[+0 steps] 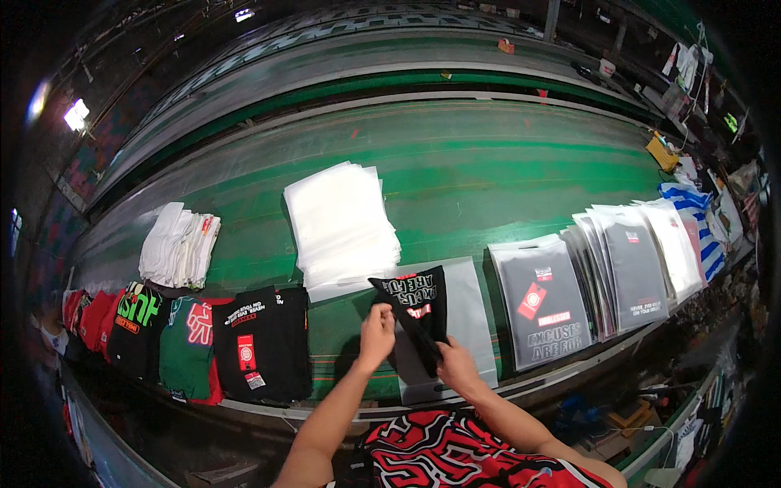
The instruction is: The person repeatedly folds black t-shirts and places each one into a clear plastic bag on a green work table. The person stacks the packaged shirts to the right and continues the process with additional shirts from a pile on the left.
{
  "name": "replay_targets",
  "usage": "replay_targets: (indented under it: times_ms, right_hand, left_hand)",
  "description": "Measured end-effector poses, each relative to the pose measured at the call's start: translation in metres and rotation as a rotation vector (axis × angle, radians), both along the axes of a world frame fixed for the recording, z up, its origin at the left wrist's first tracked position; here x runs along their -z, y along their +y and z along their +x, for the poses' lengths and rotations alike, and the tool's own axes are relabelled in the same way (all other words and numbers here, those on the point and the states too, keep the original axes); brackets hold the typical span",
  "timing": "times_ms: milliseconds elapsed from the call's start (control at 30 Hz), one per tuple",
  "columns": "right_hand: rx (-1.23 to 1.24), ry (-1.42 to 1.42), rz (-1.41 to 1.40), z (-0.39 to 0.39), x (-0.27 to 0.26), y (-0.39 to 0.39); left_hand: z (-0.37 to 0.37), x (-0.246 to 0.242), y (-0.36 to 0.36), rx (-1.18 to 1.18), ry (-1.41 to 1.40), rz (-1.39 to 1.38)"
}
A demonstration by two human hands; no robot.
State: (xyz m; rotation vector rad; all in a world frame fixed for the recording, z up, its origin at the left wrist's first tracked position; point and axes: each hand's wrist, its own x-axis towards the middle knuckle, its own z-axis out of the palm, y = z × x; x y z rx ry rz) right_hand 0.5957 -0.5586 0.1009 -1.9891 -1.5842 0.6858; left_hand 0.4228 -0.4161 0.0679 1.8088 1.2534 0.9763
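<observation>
Between my two hands a folded black T-shirt (438,332) with white and red print is raised and partly bent. My left hand (376,337) grips its left edge, and my right hand (457,367) pinches the lower right edge. Beneath the shirt a frosted plastic bag (473,305) lies flat on the green table, partly covered by it. Just beyond is a stack of blank frosted bags (338,222). To the left a folded black T-shirt (280,341) carries a red hang tag. On the right lies a bagged dark shirt (540,305), also with a red tag.
More folded shirts (186,348) run along the near left edge. Behind them sits a pile of white garments (177,247). Several bagged shirts (634,268) overlap in a row at right, near a blue-and-white striped bag (708,238). A yellow object (661,152) stands farther back.
</observation>
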Motion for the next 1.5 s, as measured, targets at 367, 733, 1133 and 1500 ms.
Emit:
replay_targets:
  times_ms: [367,733,1133,1500]
  right_hand:
    - [0.113,-0.166,0.046,0.052,-0.038,-0.068]
    - [0.108,-0.104,0.049,0.049,-0.036,-0.081]
    - [0.103,-0.256,0.029,0.055,-0.010,-0.028]
    - [0.048,-0.290,0.069,0.061,0.010,-0.017]
  left_hand:
    - [0.058,0.027,0.136,0.346,0.475,0.155]
    - [0.080,0.003,0.207,0.312,0.545,0.271]
    - [-0.007,0.025,-0.005,0.556,0.348,0.196]
    - [-0.038,0.051,-0.056,0.676,0.418,0.223]
